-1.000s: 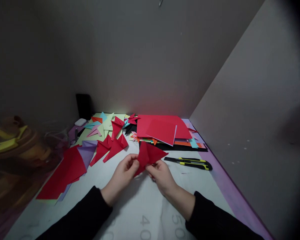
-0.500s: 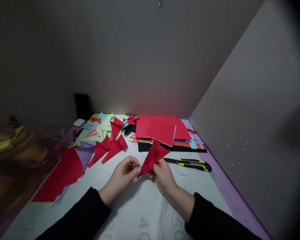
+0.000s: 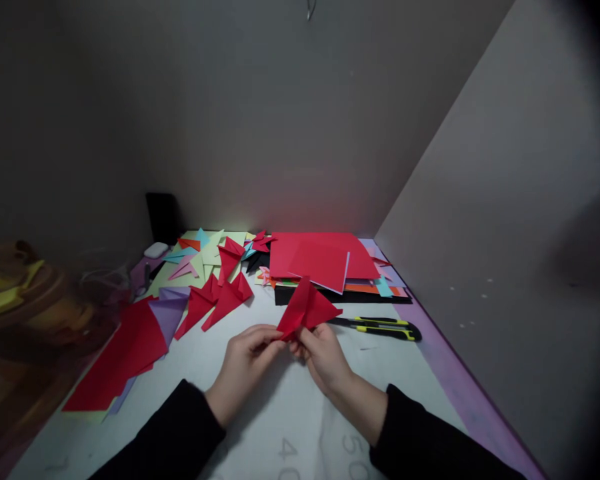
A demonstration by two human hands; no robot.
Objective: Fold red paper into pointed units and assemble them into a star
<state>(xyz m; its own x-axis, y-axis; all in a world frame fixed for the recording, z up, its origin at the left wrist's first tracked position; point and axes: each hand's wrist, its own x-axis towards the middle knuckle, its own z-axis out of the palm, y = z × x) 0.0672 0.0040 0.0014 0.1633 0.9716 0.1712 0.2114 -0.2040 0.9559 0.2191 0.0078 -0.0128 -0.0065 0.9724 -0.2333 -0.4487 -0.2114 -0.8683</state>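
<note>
A folded piece of red paper (image 3: 307,307) is held up above the mat, its folds spread into a wide triangular shape. My left hand (image 3: 250,357) pinches its lower left corner between thumb and fingers. With thumb and fingertips, my right hand (image 3: 325,353) grips the bottom edge near the middle. Just behind and to the right lies a black and yellow utility knife (image 3: 387,328), partly hidden by the paper and hand. Several similar red folded pieces (image 3: 227,301) lie to the left, beyond my left hand.
A stack of coloured paper (image 3: 325,257) with red sheets on top stands at the back. Red, purple and pale sheets (image 3: 117,353) lie at the left. Small folded pieces (image 3: 200,257) cover a pale green sheet. A brown and yellow bag (image 3: 25,300) sits far left; a wall (image 3: 505,233) rises right.
The red paper has been turned and its left flap opened out wider. My left fingers have closed onto its lower left corner, while my right hand keeps its grip.
</note>
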